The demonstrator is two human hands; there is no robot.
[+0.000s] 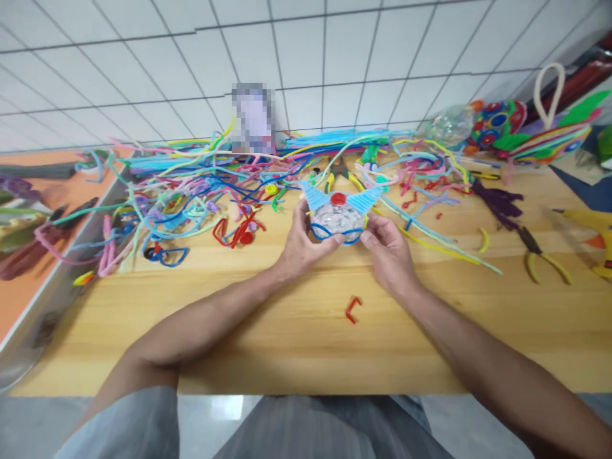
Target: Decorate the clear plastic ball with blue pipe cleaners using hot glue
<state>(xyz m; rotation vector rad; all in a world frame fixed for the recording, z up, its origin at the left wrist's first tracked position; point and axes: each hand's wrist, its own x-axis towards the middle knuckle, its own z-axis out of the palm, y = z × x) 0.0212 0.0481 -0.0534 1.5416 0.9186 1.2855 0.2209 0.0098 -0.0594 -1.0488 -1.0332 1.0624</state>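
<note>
A clear, crinkled-looking ball [331, 217] is sitting between the two hands, just above the middle of the worktop [287, 338]. Two pale blue, ridged points [366, 199] are flaring outward from its top, and a round red piece [338, 198] is resting between them. Dark blue loops [354, 237], shaped like a pair of spectacles, are crossing its lower front, and thin yellow strips are showing at its sides, though blur is softening their edges.

The left hand [297, 241] is holding one side, its fingers [333, 241] closing around it with the thumb reaching across the loops. The right hand [391, 255] is gripping the other side, thumb pressing near the loops' end.

Yellow-handled pliers [340, 168] are lying just behind the ball, and a bent red piece [352, 310] is lying nearer the body. Pixelation is covering the upright panel [254, 118] behind, making any writing there unreadable.
</note>
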